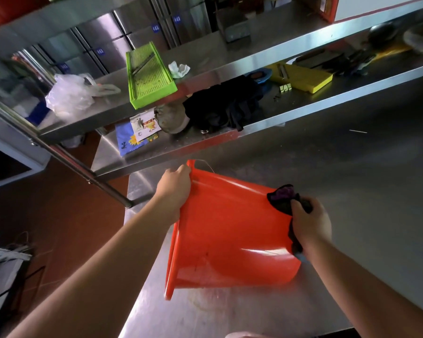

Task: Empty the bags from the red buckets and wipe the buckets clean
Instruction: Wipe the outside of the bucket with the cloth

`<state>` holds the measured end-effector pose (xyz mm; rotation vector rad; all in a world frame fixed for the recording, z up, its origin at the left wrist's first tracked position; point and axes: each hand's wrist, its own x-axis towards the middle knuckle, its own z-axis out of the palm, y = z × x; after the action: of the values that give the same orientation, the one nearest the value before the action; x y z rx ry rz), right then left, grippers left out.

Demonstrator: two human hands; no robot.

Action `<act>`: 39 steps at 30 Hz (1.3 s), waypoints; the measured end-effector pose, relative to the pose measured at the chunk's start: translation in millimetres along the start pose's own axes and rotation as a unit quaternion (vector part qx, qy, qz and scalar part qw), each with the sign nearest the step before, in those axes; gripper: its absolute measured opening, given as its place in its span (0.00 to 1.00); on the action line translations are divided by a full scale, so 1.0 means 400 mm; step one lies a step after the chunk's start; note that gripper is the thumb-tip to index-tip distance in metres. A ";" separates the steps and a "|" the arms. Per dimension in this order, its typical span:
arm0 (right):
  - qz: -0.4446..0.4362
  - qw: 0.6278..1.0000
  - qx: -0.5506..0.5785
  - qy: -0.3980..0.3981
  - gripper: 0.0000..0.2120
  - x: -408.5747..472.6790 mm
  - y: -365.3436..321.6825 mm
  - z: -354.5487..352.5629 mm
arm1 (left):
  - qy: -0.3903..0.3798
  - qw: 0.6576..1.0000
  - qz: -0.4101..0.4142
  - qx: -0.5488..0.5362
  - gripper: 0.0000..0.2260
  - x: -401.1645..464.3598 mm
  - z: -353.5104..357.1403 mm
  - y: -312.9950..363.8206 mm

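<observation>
The red bucket lies tipped on its side on the steel desk, its open mouth turned toward the left edge of the desk and its base toward the right, with the lower wall resting on the desk surface. The left hand holds the bucket at the top of its rim, fingers curled over the edge close to the thin wire handle, so that grip is clenched on the bucket. The right hand grasps a dark cloth bunched in its fingers and presses it against the outer wall of the bucket near the base. Above and behind the desk runs a low steel shelf carrying a heap of black fabric, a blue printed packet and a yellow slicer. On the upper shelf above that lie a green slicer, a crumpled white tissue just beside it, and a clear plastic bag well to the left. The floor to the left of the desk is reddish brown.
</observation>
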<state>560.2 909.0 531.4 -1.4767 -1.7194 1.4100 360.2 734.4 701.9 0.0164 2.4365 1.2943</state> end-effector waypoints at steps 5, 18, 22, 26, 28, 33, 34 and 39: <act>-0.013 1.000 -0.023 -0.002 0.05 0.010 -0.030 -0.012 | -0.062 0.994 0.064 0.055 0.23 -0.067 0.020 -0.040; -0.376 0.918 -0.046 -0.115 0.08 -0.244 -0.299 0.189 | -0.037 0.997 0.060 0.012 0.14 -0.080 0.040 -0.034; -0.450 0.888 -0.039 -0.088 0.09 -0.208 -0.160 0.137 | -0.042 0.998 0.042 0.002 0.14 -0.063 -0.007 -0.061; -0.378 0.920 -0.101 0.013 0.13 -0.122 -0.017 0.059 | -0.026 0.999 0.023 0.014 0.14 -0.050 -0.029 -0.081; -0.291 0.951 -0.102 0.041 0.13 -0.086 0.032 0.021 | -0.016 0.999 0.024 0.017 0.13 -0.054 -0.028 -0.084; -0.076 0.996 -0.035 0.028 0.10 -0.054 0.076 -0.004 | -0.008 1.000 0.020 0.019 0.15 -0.075 -0.006 -0.062; -0.054 0.998 -0.024 0.021 0.09 -0.048 0.071 -0.006 | -0.003 1.000 0.016 0.026 0.15 -0.081 -0.002 -0.050; -0.026 0.999 -0.021 0.005 0.06 -0.002 0.038 -0.034 | -0.043 0.999 -0.004 -0.025 0.13 -0.098 -0.009 -0.002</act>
<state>578.7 912.0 522.8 -1.4489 -1.7772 1.3456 395.5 723.6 715.8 0.0473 2.3297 1.3219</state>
